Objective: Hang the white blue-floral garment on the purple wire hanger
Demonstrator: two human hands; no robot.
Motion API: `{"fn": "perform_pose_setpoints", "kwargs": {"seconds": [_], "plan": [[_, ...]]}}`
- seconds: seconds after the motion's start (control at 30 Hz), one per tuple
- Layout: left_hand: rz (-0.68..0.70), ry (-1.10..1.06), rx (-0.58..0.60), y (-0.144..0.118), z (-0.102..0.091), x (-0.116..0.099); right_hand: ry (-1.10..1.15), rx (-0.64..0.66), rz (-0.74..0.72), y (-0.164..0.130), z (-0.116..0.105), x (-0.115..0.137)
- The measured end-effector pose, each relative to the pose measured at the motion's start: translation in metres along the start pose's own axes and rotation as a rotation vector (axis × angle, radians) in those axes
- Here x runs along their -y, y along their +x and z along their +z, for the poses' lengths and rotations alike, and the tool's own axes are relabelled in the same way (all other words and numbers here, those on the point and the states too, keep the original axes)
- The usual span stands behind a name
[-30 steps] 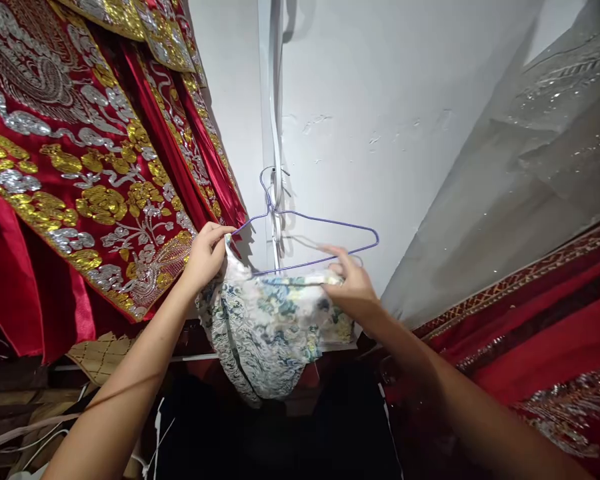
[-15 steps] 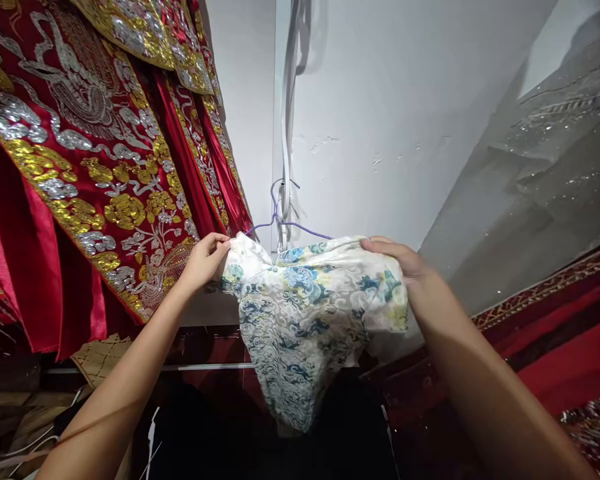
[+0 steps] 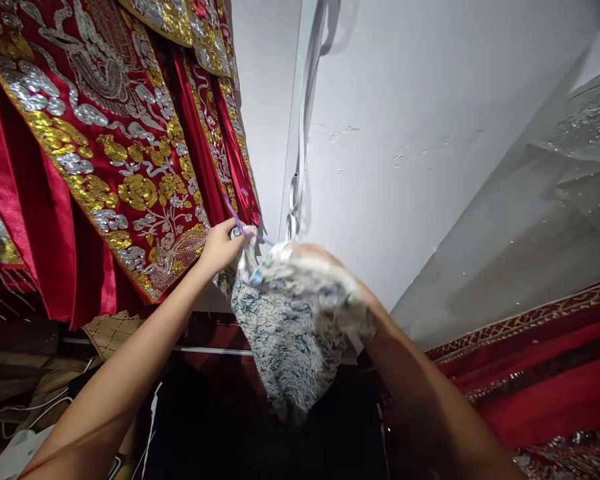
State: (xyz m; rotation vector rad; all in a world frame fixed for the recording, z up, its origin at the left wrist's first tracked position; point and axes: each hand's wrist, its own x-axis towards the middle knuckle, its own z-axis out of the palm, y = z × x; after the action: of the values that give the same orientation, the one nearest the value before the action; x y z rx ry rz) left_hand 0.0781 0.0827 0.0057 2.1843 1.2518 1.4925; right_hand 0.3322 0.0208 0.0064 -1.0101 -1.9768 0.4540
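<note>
A short-sleeved blouse (image 3: 285, 333) with a white, blue and green floral print hangs down in front of me. My left hand (image 3: 225, 250) pinches its left shoulder together with a thin purple hanger (image 3: 235, 217), whose hook now tilts up to the left. My right hand (image 3: 325, 255) is at the blouse's right shoulder, smeared by motion and partly covered by the cloth. Its fingers cannot be made out. Fabric lies bunched along that wrist, and the collar is folded toward the left hand.
Red garments with gold and silver embroidery (image 3: 140, 190) hang at the left. Ahead, a white strap with loops (image 3: 295, 193) runs down the white wall (image 3: 390, 100). Sheer sparkling fabric (image 3: 555, 213) and red cloth (image 3: 545, 387) are at the right. Cables (image 3: 40, 413) lie lower left.
My right hand has swept left toward my left hand, folding the blouse's shoulder inward. The hanger, earlier upright by the strap, has swung left and tilted. The view has shifted slightly.
</note>
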Motion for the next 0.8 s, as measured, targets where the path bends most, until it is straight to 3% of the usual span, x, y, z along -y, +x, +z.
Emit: {"fn": "perform_pose_setpoints", "kwargs": {"seconds": [0.07,0.13,0.3,0.4,0.5,0.6,0.67,0.73,0.8], "plan": [[0.057,-0.028,0.028,-0.019,0.008,0.001,-0.074,0.178,-0.040,-0.016,0.019,-0.013],[0.098,-0.114,0.073,-0.040,0.020,-0.003,-0.174,0.270,-0.097,-0.035,0.031,-0.034],[0.058,-0.466,0.143,-0.066,0.055,-0.036,-0.315,0.145,-0.237,-0.071,0.048,-0.082],[0.003,-0.698,0.112,-0.066,0.069,-0.071,-0.420,0.018,-0.310,-0.075,0.059,-0.085],[-0.107,-0.912,0.069,-0.064,0.069,-0.105,-0.469,-0.142,-0.363,-0.072,0.066,-0.071],[-0.164,-1.097,0.092,-0.061,0.059,-0.123,-0.437,-0.180,-0.388,-0.069,0.056,-0.050],[-0.163,-1.091,0.156,-0.059,0.052,-0.122,-0.432,-0.145,-0.361,-0.071,0.038,-0.038],[-0.139,-0.926,0.213,-0.058,0.044,-0.109,-0.457,-0.161,-0.286,-0.074,0.013,-0.029],[-0.123,-0.581,0.233,-0.061,0.037,-0.088,-0.505,-0.233,-0.156,-0.077,-0.016,-0.027]]}}
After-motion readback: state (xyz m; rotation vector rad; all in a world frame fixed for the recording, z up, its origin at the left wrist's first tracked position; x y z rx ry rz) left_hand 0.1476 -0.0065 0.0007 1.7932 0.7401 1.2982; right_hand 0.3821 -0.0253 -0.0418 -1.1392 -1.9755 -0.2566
